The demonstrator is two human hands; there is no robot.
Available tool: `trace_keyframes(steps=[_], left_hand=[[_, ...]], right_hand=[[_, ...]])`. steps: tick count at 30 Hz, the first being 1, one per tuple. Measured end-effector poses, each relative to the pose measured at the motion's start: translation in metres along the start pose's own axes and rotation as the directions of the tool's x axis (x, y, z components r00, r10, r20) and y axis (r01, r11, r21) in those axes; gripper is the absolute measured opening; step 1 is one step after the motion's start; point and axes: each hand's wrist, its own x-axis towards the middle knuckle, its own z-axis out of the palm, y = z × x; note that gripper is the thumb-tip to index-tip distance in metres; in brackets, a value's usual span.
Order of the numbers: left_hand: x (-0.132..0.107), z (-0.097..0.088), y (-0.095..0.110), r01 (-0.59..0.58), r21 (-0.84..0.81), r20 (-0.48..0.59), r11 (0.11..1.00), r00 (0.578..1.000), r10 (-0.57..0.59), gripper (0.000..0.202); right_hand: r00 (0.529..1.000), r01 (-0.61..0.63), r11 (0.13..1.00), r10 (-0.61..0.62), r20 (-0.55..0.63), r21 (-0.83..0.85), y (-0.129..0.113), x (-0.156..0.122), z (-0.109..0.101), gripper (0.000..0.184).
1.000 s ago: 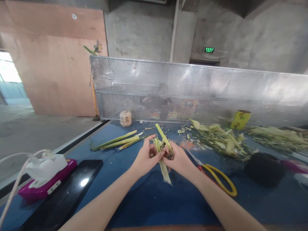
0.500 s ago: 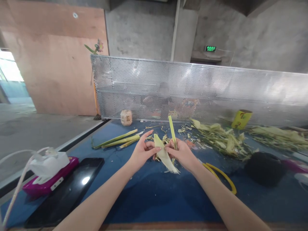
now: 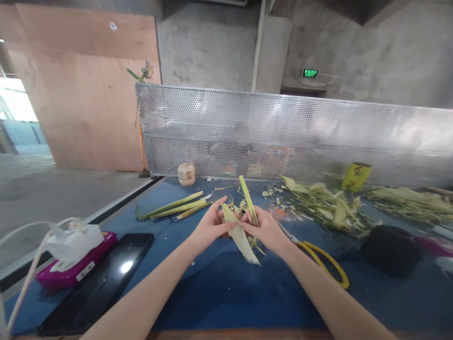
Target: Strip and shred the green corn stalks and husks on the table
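1. Left hand (image 3: 209,228) pinches the pale-green, flat, fibrous husk strip (image 3: 242,242) above the smooth blue tabletop (image 3: 212,302), seemingly keeping it spread.
2. Right hand (image 3: 268,230), curled nearly closed, grips the slim yellow-green stalk (image 3: 247,194), apparently freeing its thumb.

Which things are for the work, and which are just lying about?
Likely work things:
pale flat leaf piece
narrow green plant strip
yellow-handled metal scissors
heaped pale green leaves

Likely just lying about:
black rectangular glossy device
magenta power strip
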Motion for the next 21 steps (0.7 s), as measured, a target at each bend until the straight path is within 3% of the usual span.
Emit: trace_keyframes(steps=[3,8,12,15,18,21], left_hand=[[0.001,-0.001,0.0,-0.04,0.092,0.012,0.995,0.999,0.04,0.079],[0.004,-0.005,0.003,-0.116,0.161,-0.129,0.98,0.982,0.138,0.081],[0.007,-0.01,0.001,-0.108,0.23,-0.171,0.967,0.974,0.15,0.076],[0.008,-0.013,-0.002,-0.067,0.321,-0.252,0.945,0.955,0.154,0.069],[0.01,-0.017,-0.006,-0.051,0.363,-0.317,0.93,0.932,0.175,0.065],[0.011,-0.019,-0.008,-0.075,0.329,-0.325,0.941,0.927,0.187,0.065]], right_hand=[[0.999,0.035,0.999,-0.036,-0.013,-0.039,0.003,0.0,-0.001,0.02],[0.998,0.038,0.999,-0.038,-0.057,0.006,0.009,0.003,-0.006,0.022],[0.996,-0.071,0.973,0.059,0.061,0.218,0.01,0.006,-0.008,0.025],[0.993,-0.091,0.959,0.068,0.094,0.268,0.009,0.005,-0.007,0.024],[0.991,-0.061,0.979,0.036,0.128,0.195,0.006,0.002,-0.006,0.018],[0.994,0.024,1.0,-0.022,0.105,-0.018,0.003,-0.001,-0.004,0.013]])
